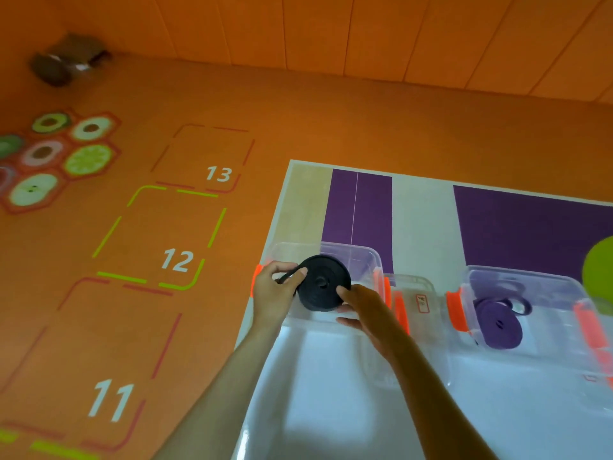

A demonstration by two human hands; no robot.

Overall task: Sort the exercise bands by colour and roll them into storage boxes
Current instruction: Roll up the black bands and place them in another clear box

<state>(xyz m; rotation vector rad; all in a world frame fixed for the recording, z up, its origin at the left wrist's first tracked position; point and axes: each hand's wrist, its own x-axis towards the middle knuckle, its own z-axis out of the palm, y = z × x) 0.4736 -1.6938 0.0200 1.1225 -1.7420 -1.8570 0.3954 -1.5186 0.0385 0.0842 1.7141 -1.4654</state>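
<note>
One wide-angle head-worn camera looked forward and steeply down from close above the white table [331, 410], taking in the orange floor [83, 327] on the left.

To my left the orange floor [298, 121] carries dashed boxes numbered 11 [111, 401], 12 [177, 260] and 13 [218, 174], with hexagonal fruit-slice stickers [59, 157] beyond them. A blurred brown object [66, 59] lies by the orange panelled wall [365, 28]. My white surface [421, 220] shows purple panels [530, 227], a beige strip [306, 200] and a green round shape [600, 267] at its right edge.
</note>
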